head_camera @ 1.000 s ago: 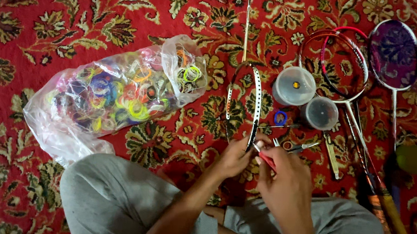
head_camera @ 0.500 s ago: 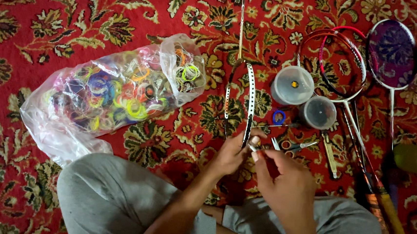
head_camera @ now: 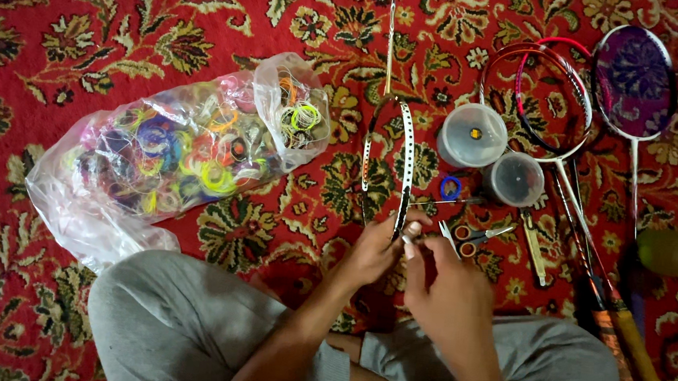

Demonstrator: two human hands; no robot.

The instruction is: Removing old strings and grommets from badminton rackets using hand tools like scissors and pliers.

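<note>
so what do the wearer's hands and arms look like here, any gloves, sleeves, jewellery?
Both are bare: the left hand and right hand have no gloves, and no rings or watch show. The forearms are uncovered as far as the frame shows, no sleeve in view. The only clothing visible is the grey trousers on the crossed legs.

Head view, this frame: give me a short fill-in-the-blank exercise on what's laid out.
1. Both hands, left hand and right hand, meet at the unstrung racket frame's ____ end.
2. The clear plastic bag lies to the frame's ____.
3. The scissors have ____ handles.

Missing: near; left; orange
</note>
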